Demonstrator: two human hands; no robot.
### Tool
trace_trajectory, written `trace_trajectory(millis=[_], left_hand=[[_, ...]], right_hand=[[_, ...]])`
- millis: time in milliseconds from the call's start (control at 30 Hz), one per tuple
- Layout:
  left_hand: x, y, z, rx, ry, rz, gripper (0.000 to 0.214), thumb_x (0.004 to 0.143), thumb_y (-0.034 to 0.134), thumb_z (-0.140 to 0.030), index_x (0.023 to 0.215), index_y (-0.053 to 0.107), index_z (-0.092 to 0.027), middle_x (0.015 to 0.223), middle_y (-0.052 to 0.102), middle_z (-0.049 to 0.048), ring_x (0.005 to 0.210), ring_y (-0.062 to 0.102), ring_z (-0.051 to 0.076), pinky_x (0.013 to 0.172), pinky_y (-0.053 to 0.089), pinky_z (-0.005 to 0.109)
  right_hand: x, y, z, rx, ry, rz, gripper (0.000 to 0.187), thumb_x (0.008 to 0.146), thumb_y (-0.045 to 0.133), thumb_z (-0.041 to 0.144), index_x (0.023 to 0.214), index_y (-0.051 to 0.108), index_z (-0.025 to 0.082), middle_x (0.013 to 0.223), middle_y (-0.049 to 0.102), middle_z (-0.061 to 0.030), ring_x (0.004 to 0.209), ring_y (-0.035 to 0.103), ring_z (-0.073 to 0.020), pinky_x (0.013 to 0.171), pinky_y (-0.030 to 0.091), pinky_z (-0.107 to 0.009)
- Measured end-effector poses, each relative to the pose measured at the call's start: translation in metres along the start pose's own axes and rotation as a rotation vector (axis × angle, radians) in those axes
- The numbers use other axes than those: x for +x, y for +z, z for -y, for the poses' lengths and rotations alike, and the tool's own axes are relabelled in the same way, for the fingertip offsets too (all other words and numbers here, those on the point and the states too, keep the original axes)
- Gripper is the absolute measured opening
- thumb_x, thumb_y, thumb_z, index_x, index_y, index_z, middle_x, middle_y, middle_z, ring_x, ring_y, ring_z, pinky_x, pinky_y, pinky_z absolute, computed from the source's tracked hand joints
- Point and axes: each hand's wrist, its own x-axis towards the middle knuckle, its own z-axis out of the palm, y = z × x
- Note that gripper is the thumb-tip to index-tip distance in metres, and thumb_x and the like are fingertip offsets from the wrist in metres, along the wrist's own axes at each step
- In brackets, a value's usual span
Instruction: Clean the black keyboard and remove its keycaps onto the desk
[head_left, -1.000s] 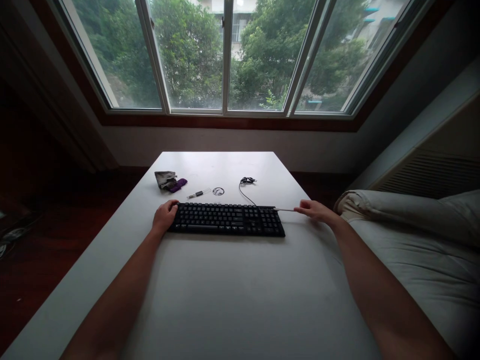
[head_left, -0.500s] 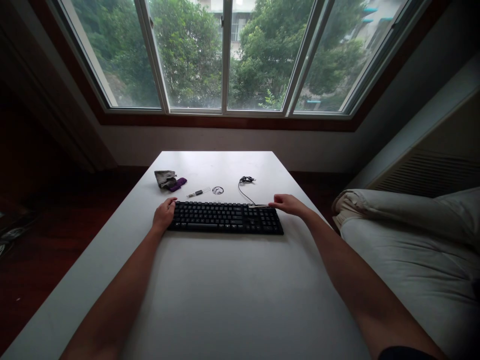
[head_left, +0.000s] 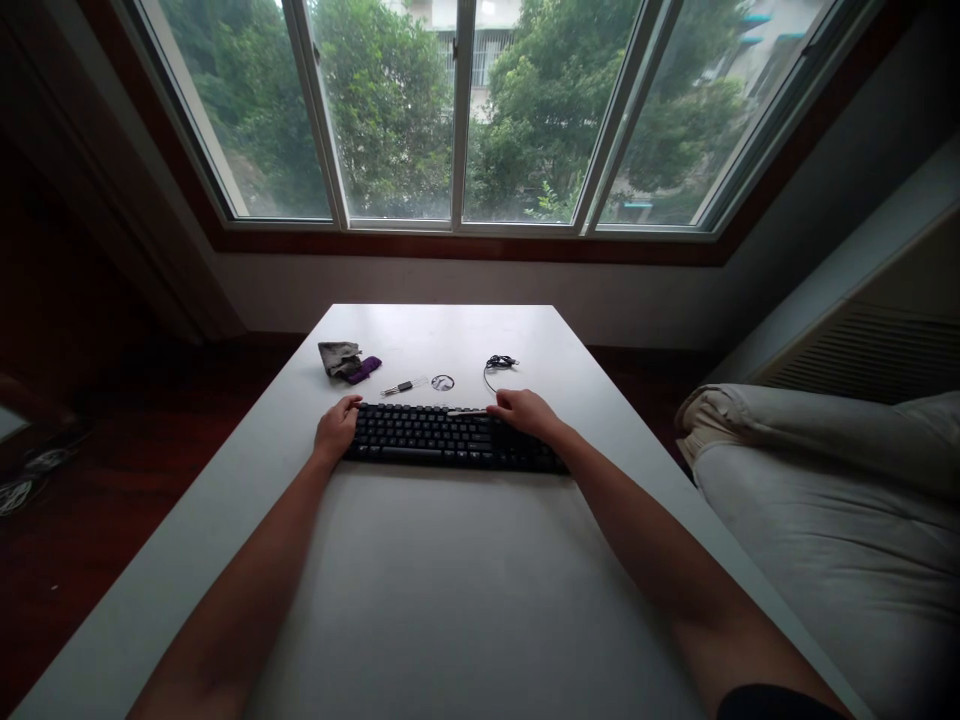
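A black full-size keyboard [head_left: 420,435] lies across the white table [head_left: 450,580]. My left hand [head_left: 337,430] is closed around the keyboard's left end. Over the right part of the keys, my right hand [head_left: 525,412] is closed on a thin pale stick-like tool [head_left: 469,412]. The tool points left along the keyboard's top rows; whether its tip has bristles is too small to tell. My right hand and forearm hide part of the number pad. Behind the keyboard lies the keyboard's coiled black cable [head_left: 501,362].
Toward the table's far left are a crumpled grey cloth [head_left: 339,358] and a purple item [head_left: 365,370]. Beside them lie a small black-handled wire tool [head_left: 405,387] and a small round item [head_left: 442,382]. A padded pale seat [head_left: 817,480] stands on the right, and a window is ahead.
My right hand has moved left with the pale tool, from the keyboard's upper right corner toward its middle. My left hand stays on the left end. The view has shifted slightly.
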Motion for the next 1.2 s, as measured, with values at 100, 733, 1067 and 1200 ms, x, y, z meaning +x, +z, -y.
trace_trajectory(millis=[100,733,1067,1200], left_hand=[[0.000,0.000,-0.001,-0.001,-0.006,-0.003,0.037,0.092,0.043,-0.029,0.121,0.065,-0.027,0.118,0.071,0.0014,0.109,0.064,0.023,0.096,0.048,0.034],[0.004,0.003,0.005,0.014,0.029,-0.011,0.038,0.091,0.042,-0.028,0.120,0.066,-0.026,0.115,0.072,0.0025,0.108,0.064,0.023,0.096,0.048,0.035],[0.004,0.000,0.008,0.028,0.033,-0.005,0.037,0.091,0.044,-0.029,0.121,0.066,-0.026,0.117,0.071,0.0024,0.109,0.063,0.022,0.097,0.047,0.033],[0.003,-0.002,0.007,0.032,0.030,0.004,0.036,0.091,0.044,-0.029,0.119,0.067,-0.026,0.117,0.071,0.0022,0.110,0.063,0.022,0.098,0.047,0.034]], right_hand=[[0.005,0.006,0.024,-0.040,0.002,-0.001,0.039,0.095,0.049,0.057,0.090,0.065,0.022,0.077,0.066,-0.0040,0.071,0.054,-0.0163,0.059,0.026,-0.026],[0.045,0.036,0.113,-0.006,-0.272,-0.004,0.027,0.102,0.043,0.037,0.116,0.064,0.026,0.097,0.072,-0.0068,0.088,0.064,-0.0204,0.070,0.034,-0.026],[0.057,0.039,0.154,-0.074,-0.323,0.005,0.032,0.102,0.039,0.036,0.119,0.066,0.031,0.107,0.073,-0.0054,0.093,0.066,-0.0212,0.075,0.038,-0.027],[0.061,0.035,0.168,-0.110,-0.322,0.013,0.032,0.101,0.041,0.032,0.116,0.069,0.031,0.107,0.073,-0.0058,0.094,0.066,-0.0216,0.076,0.039,-0.027]])
